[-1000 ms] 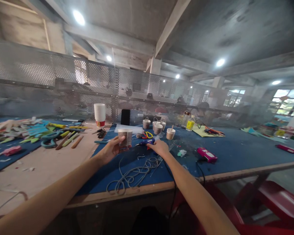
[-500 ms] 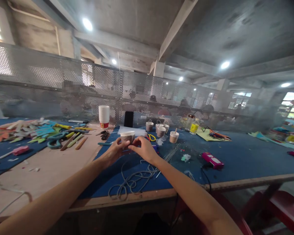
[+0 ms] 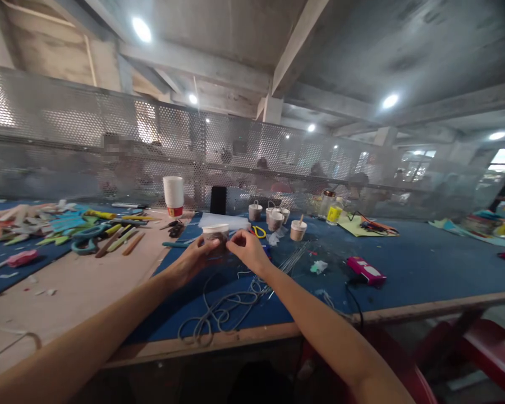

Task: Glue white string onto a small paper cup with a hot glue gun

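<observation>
A small paper cup (image 3: 215, 230) with a white rim and a brown-grey covering is held upright above the blue mat. My left hand (image 3: 197, 251) wraps round its left side, with the thumb on the front. Close against the cup's right side, my right hand (image 3: 248, 249) has thumb and fingertips pinched together; whatever is between them is too small to make out. Below the hands, a loose tangle of grey cord (image 3: 223, 311) lies beside thin wires (image 3: 292, 262). Yellow-handled scissors (image 3: 258, 231) rest just behind my right hand.
Several covered cups with loop handles (image 3: 275, 221) stand behind, beside a cup with a stick (image 3: 298, 230). A white cup stack (image 3: 174, 193) and a black phone (image 3: 218, 200) are at the back. Left are craft tools (image 3: 118, 241); right, a magenta device (image 3: 366, 270) with a cable.
My right fingertips have shifted slightly right and drawn a little apart from the cup's front. The cup stays in my left hand. The whole view has shifted a little.
</observation>
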{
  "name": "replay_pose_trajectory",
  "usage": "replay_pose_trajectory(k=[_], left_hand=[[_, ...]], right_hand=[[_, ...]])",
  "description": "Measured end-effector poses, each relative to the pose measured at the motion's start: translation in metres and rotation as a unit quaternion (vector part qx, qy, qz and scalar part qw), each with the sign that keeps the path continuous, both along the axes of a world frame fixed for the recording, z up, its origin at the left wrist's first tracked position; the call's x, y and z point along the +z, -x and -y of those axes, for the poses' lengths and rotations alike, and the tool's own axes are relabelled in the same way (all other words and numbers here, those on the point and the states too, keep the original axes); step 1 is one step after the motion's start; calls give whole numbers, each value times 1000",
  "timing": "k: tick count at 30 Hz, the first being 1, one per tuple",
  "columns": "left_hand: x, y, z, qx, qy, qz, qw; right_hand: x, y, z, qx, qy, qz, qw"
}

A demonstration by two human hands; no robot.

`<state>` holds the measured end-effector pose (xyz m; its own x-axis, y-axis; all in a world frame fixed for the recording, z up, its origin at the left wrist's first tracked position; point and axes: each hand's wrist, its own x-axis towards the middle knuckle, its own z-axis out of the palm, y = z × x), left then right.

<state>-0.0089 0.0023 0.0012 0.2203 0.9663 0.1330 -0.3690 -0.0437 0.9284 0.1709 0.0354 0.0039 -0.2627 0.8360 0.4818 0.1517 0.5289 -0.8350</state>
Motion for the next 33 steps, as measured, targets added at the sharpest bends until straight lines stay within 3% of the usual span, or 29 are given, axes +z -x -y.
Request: replay_pose_trajectory(k=[6,14,26,33], left_hand=[[-1,-1,-1,21,7,-20,1000],[2,-2,3,11,2,-30,999],[10,-5,11,-1,14,-14,1000],[5,-2,7,-22,-1,-27,999]], right_hand=[[-2,-2,-4,51,79,-58,994],[2,-6,-3,41,52,-99,993],[9,-8,2,17,65,-122,990],[10,-8,2,13,64,-127,990]])
